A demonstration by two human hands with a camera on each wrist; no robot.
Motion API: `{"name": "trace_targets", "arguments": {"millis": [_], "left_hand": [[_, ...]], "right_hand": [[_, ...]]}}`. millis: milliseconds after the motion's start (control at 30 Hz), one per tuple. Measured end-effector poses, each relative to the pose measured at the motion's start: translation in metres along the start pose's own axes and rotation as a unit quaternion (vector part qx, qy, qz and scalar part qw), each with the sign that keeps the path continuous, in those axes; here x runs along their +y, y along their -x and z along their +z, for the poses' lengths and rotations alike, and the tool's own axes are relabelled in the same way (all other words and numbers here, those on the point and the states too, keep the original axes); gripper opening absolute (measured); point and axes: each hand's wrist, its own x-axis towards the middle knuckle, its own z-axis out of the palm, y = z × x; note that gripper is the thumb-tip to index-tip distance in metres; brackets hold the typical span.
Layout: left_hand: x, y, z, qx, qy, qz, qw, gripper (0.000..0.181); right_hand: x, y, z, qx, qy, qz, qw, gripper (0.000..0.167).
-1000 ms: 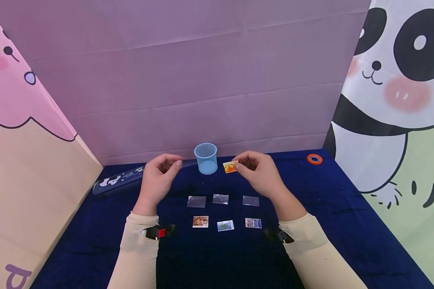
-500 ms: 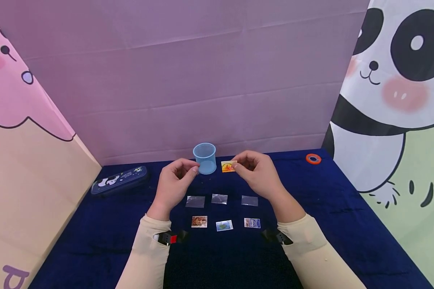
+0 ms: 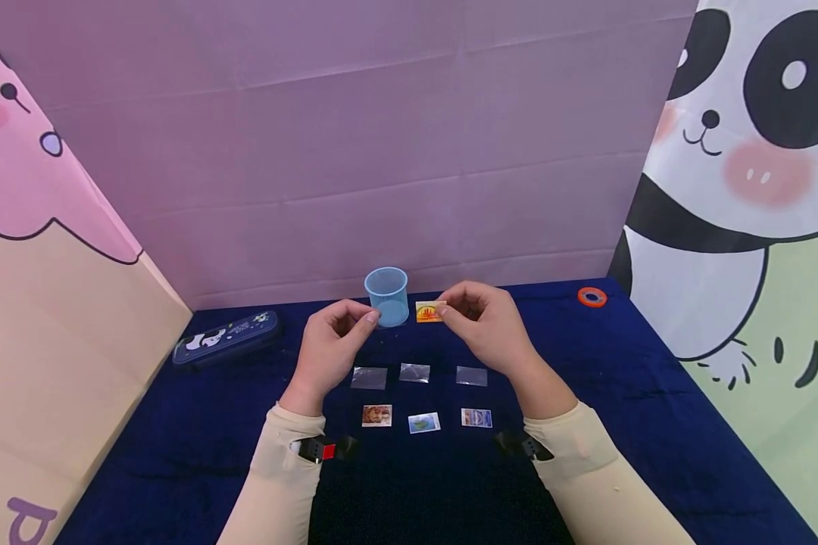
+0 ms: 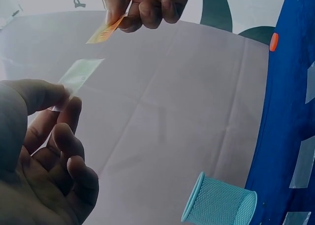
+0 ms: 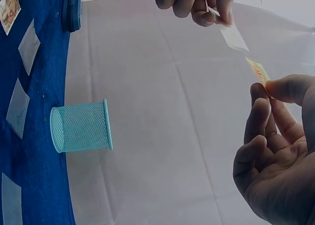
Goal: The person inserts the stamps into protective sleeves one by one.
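Between thumb and fingertips, my left hand (image 3: 334, 344) pinches a small clear plastic sleeve (image 4: 81, 75); against the blue table it barely shows in the head view. My right hand (image 3: 487, 325) pinches a yellow and orange stamp (image 3: 429, 312) by its right edge. In the right wrist view the stamp's free end and the sleeve's free end face each other with a small gap. On the table below lie three more clear sleeves, the left sleeve (image 3: 369, 378), the middle sleeve (image 3: 414, 372) and the right sleeve (image 3: 472, 376). Nearer me lie a brown stamp (image 3: 377, 415), a green-blue stamp (image 3: 424, 422) and a purple-blue stamp (image 3: 476, 418).
A light blue mesh pen cup (image 3: 386, 291) stands at the back, behind and between the hands. At the back left lies a dark blue pencil case (image 3: 226, 337) with a panda print. An orange tape roll (image 3: 592, 297) is at the back right of the blue-covered table (image 3: 654, 424).
My left hand has moved right with the sleeve, from near the pencil case to in front of the mesh cup, closer to the stamp. The right hand has stayed nearly still.
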Motion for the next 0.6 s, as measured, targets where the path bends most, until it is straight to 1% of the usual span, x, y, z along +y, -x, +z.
{"name": "trace_targets", "arguments": {"millis": [233,433,600], "left_hand": [[-0.0024,0.0007,-0.0007,-0.015,-0.001,-0.004,0.9999,0.011],[-0.0032,0.0004,-0.0012,-0.012,0.006,-0.001,0.9999,0.014],[-0.0033,0.0006,-0.0007,-0.018,0.005,-0.001,0.9998,0.017]], "right_hand": [[-0.0008,0.0008,0.0029,0.001,0.002,-0.003,1.0,0.007],[-0.0018,0.0017,0.007,-0.005,-0.009,-0.008,0.9999,0.007],[-0.0016,0.0025,0.0096,-0.004,-0.01,-0.007,0.9999,0.007]]}}
